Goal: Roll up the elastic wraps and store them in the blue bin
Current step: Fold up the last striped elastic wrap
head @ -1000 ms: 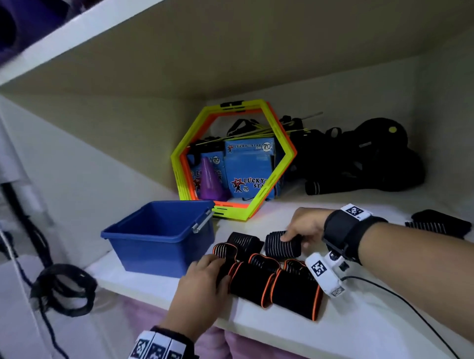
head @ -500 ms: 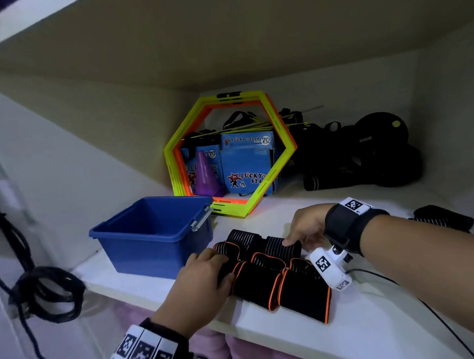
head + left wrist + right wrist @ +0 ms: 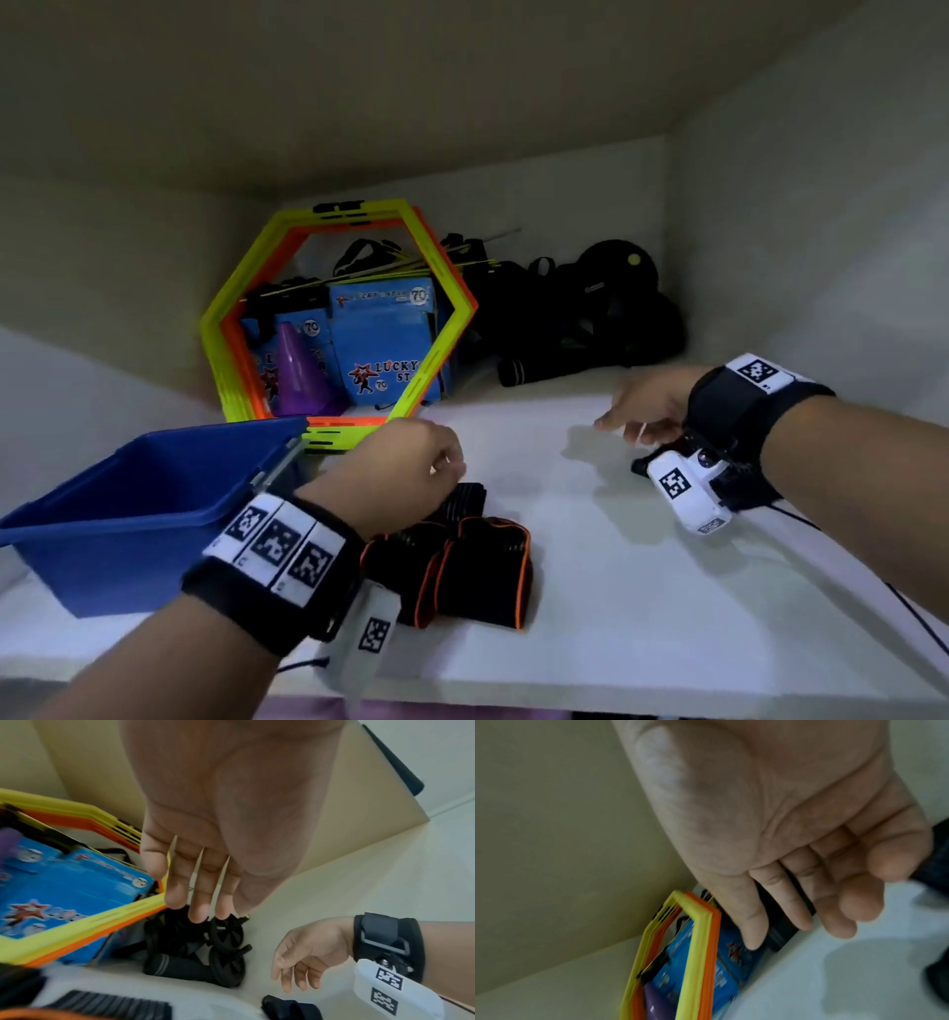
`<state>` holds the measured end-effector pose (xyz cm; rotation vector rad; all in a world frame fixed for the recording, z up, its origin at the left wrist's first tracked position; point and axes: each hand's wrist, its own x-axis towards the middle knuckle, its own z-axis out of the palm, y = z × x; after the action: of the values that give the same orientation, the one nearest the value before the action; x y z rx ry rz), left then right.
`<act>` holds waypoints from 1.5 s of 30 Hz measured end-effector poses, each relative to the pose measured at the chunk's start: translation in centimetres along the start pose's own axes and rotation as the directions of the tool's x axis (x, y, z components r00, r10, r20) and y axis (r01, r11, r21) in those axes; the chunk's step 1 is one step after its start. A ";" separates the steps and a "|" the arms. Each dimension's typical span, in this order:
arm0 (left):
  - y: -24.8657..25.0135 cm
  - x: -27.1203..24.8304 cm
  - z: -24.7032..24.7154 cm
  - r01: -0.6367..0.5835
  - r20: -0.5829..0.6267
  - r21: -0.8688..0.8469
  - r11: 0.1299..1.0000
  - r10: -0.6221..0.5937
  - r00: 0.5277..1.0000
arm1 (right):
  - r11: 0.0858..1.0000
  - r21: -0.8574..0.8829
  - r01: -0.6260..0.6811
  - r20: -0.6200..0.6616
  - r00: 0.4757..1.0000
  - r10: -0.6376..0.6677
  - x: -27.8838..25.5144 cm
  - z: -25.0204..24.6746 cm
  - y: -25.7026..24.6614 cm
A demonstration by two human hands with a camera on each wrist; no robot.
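The wraps (image 3: pixel 462 560), black with orange edging, lie rolled in a cluster near the front of the white shelf (image 3: pixel 642 591), one ribbed black roll (image 3: pixel 464 501) at the cluster's 12 o'clock. The blue bin (image 3: pixel 138 509) sits just beside them at 9 o'clock, tilted in this view, its inside mostly hidden from here.

The left hand (image 3: pixel 405 473) hangs over the back of the cluster. From the wrist view its fingers (image 3: pixel 197 896) are straight and close together, holding nothing. The right hand (image 3: pixel 647 411) hovers above bare shelf at the wraps' 2 o'clock, well apart from them, fingers (image 3: pixel 793 898) loosely bent and empty. Another dark wrap (image 3: pixel 290 1008) lies on the shelf below that hand in the left wrist view.

At 12 o'clock from the bin stand the yellow and orange hexagon rings (image 3: pixel 431 370), upright against the back, with blue boxes (image 3: pixel 385 349) and a purple cone (image 3: pixel 298 370) seen through them. At the rings' 3 o'clock is a heap of black gear (image 3: pixel 590 318).
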<state>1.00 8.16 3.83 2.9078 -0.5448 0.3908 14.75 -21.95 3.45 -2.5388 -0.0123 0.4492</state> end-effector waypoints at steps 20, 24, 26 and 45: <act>19.6 16.1 11.7 -0.207 0.420 0.134 0.969 0.134 0.897 | 0.848 -0.514 -0.130 -0.026 0.990 0.136 -9.7 0.0 10.6; 19.7 16.2 13.1 -0.206 0.456 0.156 0.966 0.115 0.882 | 0.834 -0.546 -0.077 -0.047 0.997 0.061 -10.2 0.5 11.7; 19.8 16.1 12.9 -0.197 0.447 0.143 0.970 0.115 0.887 | 0.850 -0.522 -0.069 -0.031 0.998 0.062 -10.4 0.7 12.3; 18.3 15.9 12.1 -0.073 0.419 -0.020 0.997 0.075 0.905 | 0.851 -0.499 -0.165 -0.486 0.866 -0.117 -16.1 -2.7 11.2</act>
<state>11.20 -16.44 -1.23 2.9792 -0.7117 -0.2413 -0.51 -34.51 4.70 -3.1308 0.1074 -0.2739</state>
